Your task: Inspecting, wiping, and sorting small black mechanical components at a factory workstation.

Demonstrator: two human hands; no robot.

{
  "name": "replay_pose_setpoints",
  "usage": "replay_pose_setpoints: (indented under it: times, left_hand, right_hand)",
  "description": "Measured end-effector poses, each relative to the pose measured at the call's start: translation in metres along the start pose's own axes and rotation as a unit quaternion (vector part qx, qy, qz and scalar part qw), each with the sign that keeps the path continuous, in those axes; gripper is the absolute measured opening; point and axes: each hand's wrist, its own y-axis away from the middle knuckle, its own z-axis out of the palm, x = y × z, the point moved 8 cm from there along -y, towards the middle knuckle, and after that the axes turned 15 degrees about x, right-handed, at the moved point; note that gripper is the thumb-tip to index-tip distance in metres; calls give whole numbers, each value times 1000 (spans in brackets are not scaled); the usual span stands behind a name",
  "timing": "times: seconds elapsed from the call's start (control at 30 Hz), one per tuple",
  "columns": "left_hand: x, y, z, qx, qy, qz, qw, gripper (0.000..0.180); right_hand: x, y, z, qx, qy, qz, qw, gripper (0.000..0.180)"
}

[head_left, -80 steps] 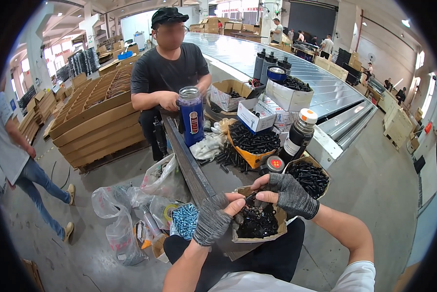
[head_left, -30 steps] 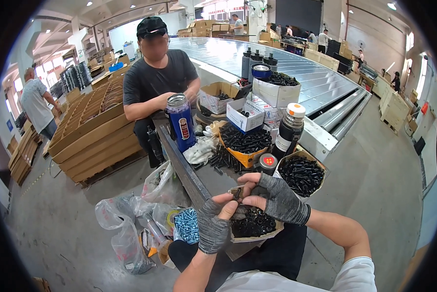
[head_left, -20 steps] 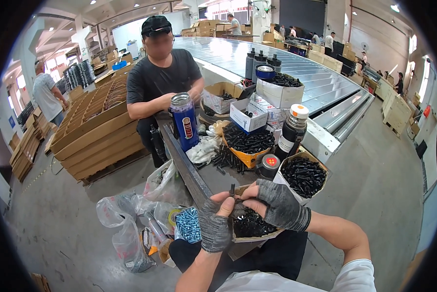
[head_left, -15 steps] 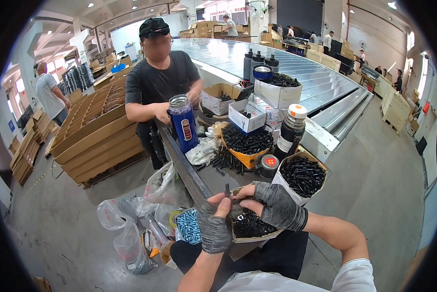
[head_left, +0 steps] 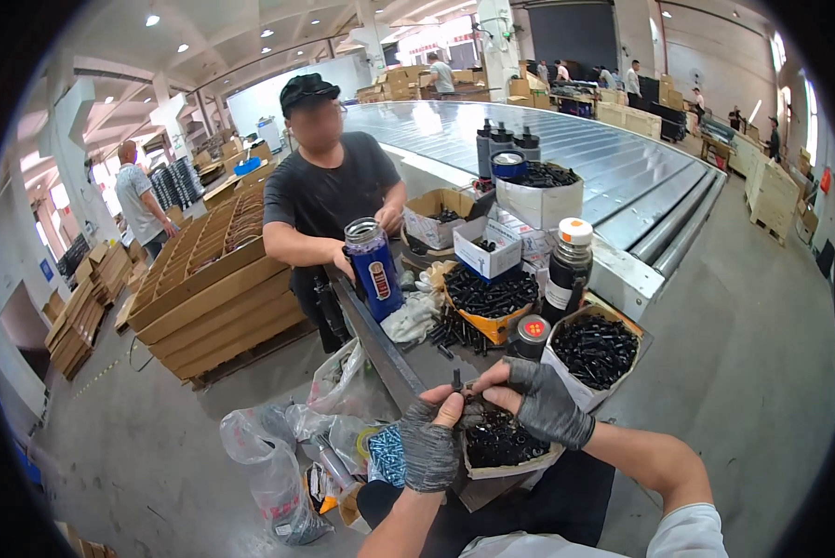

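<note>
Left hand [head_left: 433,450]: thumb and index finger pinch 1 small black part [head_left: 456,379], held upright above the near end of the workbench [head_left: 421,362]. Right hand [head_left: 549,406]: fingers bent, tips right beside the part's lower end; can't tell whether they grip it or some other piece. Both hands in grey fingerless gloves.

Under the hands, near end of bench: open carton [head_left: 512,471] of loose black bits [head_left: 506,445], some ring-shaped.

Right edge, front to back: white carton [head_left: 571,378] full of black bolts [head_left: 596,348], then dark thermos [head_left: 568,275] with orange-and-white top, upright. Round lidded container [head_left: 533,329], red on top, stands just in front of the thermos.

Mid-bench: orange-sided carton [head_left: 508,326] heaped with black bolts, more spilled beside it toward the left edge. Small white-and-blue box [head_left: 488,261] behind that.

Left edge: blue jar [head_left: 378,286], open mouth, white gloves [head_left: 412,320] next to it. Co-worker's hand [head_left: 345,262] at the jar's left side.

Far end: white tub [head_left: 541,202] of black parts, 3 grey bottles [head_left: 483,149] behind.

Floor off left edge: plastic bags [head_left: 273,484], batch of blue screws [head_left: 387,455].
</note>
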Motion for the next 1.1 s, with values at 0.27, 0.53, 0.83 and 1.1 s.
replay_pose_setpoints:
  times: [0.27, 0.53, 0.83, 1.1]
  left_hand:
    - [0, -6, 5, -19, -38, 26, 999, 21]
    - [-2, -4, 3, -1, -17, 40, 999, 22]
    - [1, -2, 0, 31, -24, 59, 998, 22]
    - [8, 6, 5, 8, -62, 111, 992, 22]
  right_hand:
    - [27, -6, -6, -9, -47, 66, 997, 19]
    - [-15, 0, -1, 26, 94, -167, 981, 16]
    - [-26, -5, 1, 20, 123, -163, 979, 17]
    - [-26, -8, -2, 50, 110, -187, 975, 22]
